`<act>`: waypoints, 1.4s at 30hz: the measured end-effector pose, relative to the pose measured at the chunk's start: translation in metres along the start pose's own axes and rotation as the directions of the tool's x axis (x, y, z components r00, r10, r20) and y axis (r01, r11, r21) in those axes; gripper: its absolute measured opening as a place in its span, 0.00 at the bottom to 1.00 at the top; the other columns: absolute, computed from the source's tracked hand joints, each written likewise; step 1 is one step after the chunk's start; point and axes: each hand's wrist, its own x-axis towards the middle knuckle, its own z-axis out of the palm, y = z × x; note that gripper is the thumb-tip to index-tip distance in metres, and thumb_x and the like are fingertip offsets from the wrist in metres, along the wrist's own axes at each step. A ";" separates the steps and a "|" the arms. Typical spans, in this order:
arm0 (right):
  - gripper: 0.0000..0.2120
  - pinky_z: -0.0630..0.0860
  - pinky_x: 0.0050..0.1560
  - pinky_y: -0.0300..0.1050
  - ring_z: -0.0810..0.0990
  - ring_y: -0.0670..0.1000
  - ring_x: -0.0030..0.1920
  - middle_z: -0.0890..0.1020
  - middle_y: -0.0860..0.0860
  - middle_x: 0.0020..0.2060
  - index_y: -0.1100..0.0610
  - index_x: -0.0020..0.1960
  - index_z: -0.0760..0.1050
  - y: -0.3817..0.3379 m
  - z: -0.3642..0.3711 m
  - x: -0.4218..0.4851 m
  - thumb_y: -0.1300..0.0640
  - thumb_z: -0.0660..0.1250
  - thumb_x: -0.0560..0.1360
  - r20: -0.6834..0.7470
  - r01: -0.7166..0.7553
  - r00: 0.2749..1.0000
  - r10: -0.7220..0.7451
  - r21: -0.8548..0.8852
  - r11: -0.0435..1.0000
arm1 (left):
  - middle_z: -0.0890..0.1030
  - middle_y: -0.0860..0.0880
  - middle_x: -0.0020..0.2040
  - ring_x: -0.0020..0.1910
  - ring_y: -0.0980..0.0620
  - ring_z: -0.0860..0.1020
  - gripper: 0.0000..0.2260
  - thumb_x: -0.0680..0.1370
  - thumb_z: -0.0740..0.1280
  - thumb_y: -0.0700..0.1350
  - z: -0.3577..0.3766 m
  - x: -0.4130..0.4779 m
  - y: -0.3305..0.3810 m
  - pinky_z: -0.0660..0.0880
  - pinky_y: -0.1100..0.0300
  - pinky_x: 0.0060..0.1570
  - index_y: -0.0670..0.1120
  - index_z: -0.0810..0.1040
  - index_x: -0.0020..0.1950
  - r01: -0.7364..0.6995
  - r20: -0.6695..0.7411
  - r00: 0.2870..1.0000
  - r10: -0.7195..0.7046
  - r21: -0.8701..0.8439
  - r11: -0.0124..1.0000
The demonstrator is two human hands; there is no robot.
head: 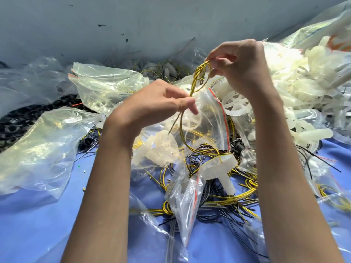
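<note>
- Work centred on a yellow wire [182,130], held up above the counter [38,215] between both grips, near the middle of the view.
- The left grip [161,103] pinched the wire between thumb and fingertips just below a knot [199,72]; a short free end poked down and to the left beneath that grip.
- The right grip [241,67], higher and further right, pinched the top of the small loop that curled round beside the knot (its other fingers were bent loosely next to the loop).
- From the left grip the wire swung down in a wide curve and reached a white plastic part [218,165] with a round head and a short stem, which lay on a tangle of yellow and black wires [228,203].
- A clear zip bag [214,120] with a red strip sat behind the curve of the wire, and a narrower zip bag [185,204] lay just in front of the white plastic part.
- Large crumpled plastic bags [38,149] covered the left of the blue counter, with black rings [13,124] heaped behind them.
- A pile of white plastic pieces [303,82] rose at the right, against a grey wall [133,19].
</note>
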 end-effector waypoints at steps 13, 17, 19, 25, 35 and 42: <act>0.09 0.81 0.39 0.39 0.84 0.47 0.34 0.83 0.48 0.29 0.65 0.46 0.79 -0.019 -0.006 -0.009 0.64 0.62 0.79 0.474 -0.084 0.880 -0.034 0.226 0.971 | 0.80 0.45 0.38 0.35 0.55 0.79 0.06 0.75 0.70 0.37 0.020 0.010 0.017 0.79 0.60 0.44 0.46 0.75 0.43 -0.122 -0.417 0.908 -0.046 -0.368 0.922; 0.09 0.80 0.40 0.37 0.85 0.47 0.36 0.84 0.48 0.32 0.66 0.49 0.80 -0.023 -0.007 -0.009 0.64 0.62 0.79 0.496 -0.088 0.868 -0.029 0.211 0.974 | 0.80 0.48 0.38 0.42 0.47 0.82 0.12 0.75 0.71 0.38 0.019 0.011 0.014 0.80 0.52 0.51 0.44 0.70 0.53 -0.140 -0.470 0.877 -0.103 -0.454 0.880; 0.08 0.80 0.42 0.37 0.85 0.46 0.38 0.85 0.50 0.34 0.64 0.49 0.81 -0.025 -0.007 -0.009 0.63 0.63 0.78 0.491 -0.101 0.871 -0.019 0.216 0.971 | 0.80 0.47 0.38 0.41 0.48 0.83 0.12 0.75 0.71 0.38 0.018 0.012 0.014 0.80 0.53 0.51 0.44 0.72 0.55 -0.176 -0.473 0.877 -0.086 -0.483 0.858; 0.10 0.81 0.51 0.45 0.84 0.47 0.45 0.85 0.56 0.43 0.64 0.51 0.82 -0.024 -0.006 -0.008 0.59 0.66 0.77 0.506 -0.112 0.863 -0.002 0.194 0.975 | 0.81 0.55 0.29 0.33 0.58 0.80 0.05 0.75 0.69 0.35 0.021 0.013 0.017 0.79 0.64 0.42 0.44 0.77 0.47 -0.264 -0.493 0.869 -0.032 -0.518 0.813; 0.11 0.81 0.48 0.41 0.84 0.48 0.40 0.84 0.52 0.37 0.59 0.48 0.82 -0.034 -0.004 -0.011 0.66 0.61 0.77 0.579 -0.106 0.814 -0.036 0.208 0.972 | 0.80 0.49 0.40 0.34 0.59 0.75 0.09 0.74 0.72 0.39 0.021 0.013 0.017 0.74 0.68 0.39 0.41 0.81 0.54 -0.252 -0.560 0.824 -0.090 -0.504 0.826; 0.05 0.76 0.50 0.40 0.78 0.40 0.41 0.85 0.50 0.39 0.50 0.48 0.83 -0.034 -0.010 -0.012 0.57 0.70 0.75 0.516 0.068 0.846 -0.131 0.139 0.988 | 0.79 0.55 0.35 0.29 0.67 0.72 0.09 0.73 0.72 0.41 0.018 0.008 0.021 0.67 0.75 0.33 0.46 0.81 0.52 -0.278 -0.563 0.825 -0.038 -0.465 0.841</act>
